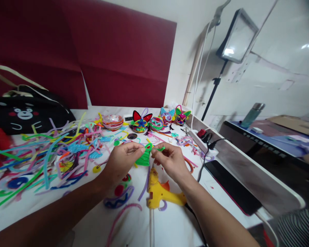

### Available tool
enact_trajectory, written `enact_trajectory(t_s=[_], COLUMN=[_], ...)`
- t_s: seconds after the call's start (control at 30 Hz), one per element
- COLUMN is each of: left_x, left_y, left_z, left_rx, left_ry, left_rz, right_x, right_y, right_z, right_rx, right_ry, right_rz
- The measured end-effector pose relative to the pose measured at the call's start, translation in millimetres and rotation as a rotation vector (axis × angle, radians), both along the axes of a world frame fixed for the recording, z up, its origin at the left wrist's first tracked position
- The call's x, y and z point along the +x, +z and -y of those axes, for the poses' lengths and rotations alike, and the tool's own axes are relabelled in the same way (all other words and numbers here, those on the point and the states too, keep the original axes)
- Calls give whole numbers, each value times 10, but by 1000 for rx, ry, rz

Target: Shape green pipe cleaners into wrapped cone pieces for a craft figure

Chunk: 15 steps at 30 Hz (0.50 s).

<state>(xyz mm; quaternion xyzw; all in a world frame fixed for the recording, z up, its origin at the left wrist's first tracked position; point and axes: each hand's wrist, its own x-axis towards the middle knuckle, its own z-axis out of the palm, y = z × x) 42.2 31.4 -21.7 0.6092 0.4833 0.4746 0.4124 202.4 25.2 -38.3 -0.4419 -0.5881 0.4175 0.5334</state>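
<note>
Near the middle of the head view, my left hand pinches a bright green piece made of pipe cleaner, with a small loop at its top. My right hand is closed on the thin green end that sticks out to the right of that piece. Just below my hands lies a yellow glue gun, its nozzle pointing up and away. A purple strip lies to its left, beside a round decorated piece with blue and red parts.
Many coloured pipe cleaners cover the left of the white table. Decorated cat-face balls stand at the back. To the right are a power strip with cables and a black phone. A lamp stands behind.
</note>
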Motion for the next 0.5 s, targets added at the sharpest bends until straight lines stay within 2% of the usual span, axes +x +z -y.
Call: enact_trajectory(t_s=[0.17,0.5], left_x=[27,55], left_y=[22,11], left_z=[14,31], left_rx=[-57,-121], left_ry=[20,38], left_rz=[59,133], right_x=[-21,-58], right_y=[-4,-88], right_z=[7,-18], right_rx=[17,30], right_ry=[-1,-95], right_rz=[-33,-25])
